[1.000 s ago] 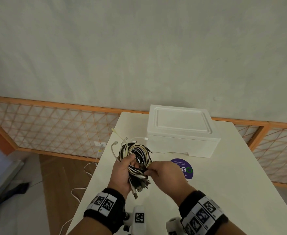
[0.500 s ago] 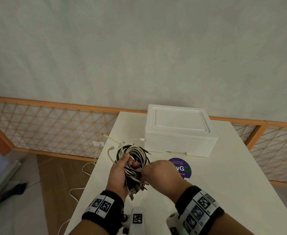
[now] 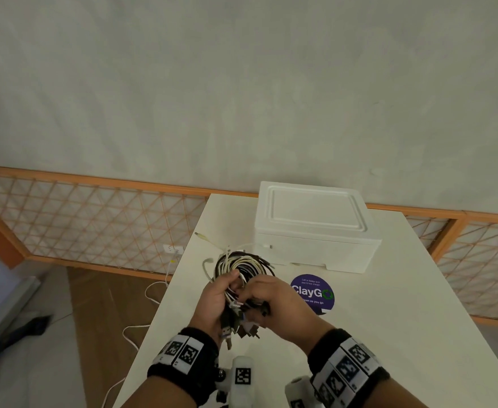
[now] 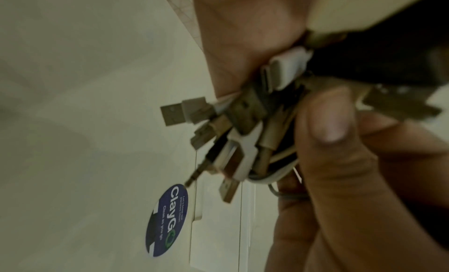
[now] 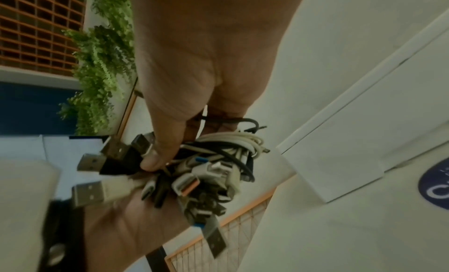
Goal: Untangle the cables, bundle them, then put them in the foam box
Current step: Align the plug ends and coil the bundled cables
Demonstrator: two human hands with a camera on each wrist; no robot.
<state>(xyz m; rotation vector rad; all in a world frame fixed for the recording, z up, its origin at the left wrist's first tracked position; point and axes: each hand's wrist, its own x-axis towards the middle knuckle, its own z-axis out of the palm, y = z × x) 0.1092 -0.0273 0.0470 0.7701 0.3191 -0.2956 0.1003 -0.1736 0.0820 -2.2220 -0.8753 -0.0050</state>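
Note:
A coiled bundle of white and black cables (image 3: 243, 265) is held above the white table (image 3: 404, 319), in front of the closed white foam box (image 3: 312, 228). My left hand (image 3: 215, 297) grips the bundle from the left, with its plug ends (image 4: 230, 137) sticking out below the palm (image 4: 230, 41). My right hand (image 3: 274, 301) meets it from the right. Its thumb (image 5: 157, 157) and fingers pinch the cluster of USB plugs (image 5: 194, 180) at the coil's lower end. A few loose plug ends (image 3: 202, 236) stick out at the upper left of the coil.
A round blue ClayGo sticker (image 3: 312, 294) lies on the table between the hands and the box. The table's left edge (image 3: 165, 304) is just beside my left hand. A white cord (image 3: 136, 331) trails on the floor. An orange lattice railing (image 3: 94, 219) runs behind.
Both hands keep hold of the bundle. The right hand's fingers have shifted a little to the left, onto the plug ends.

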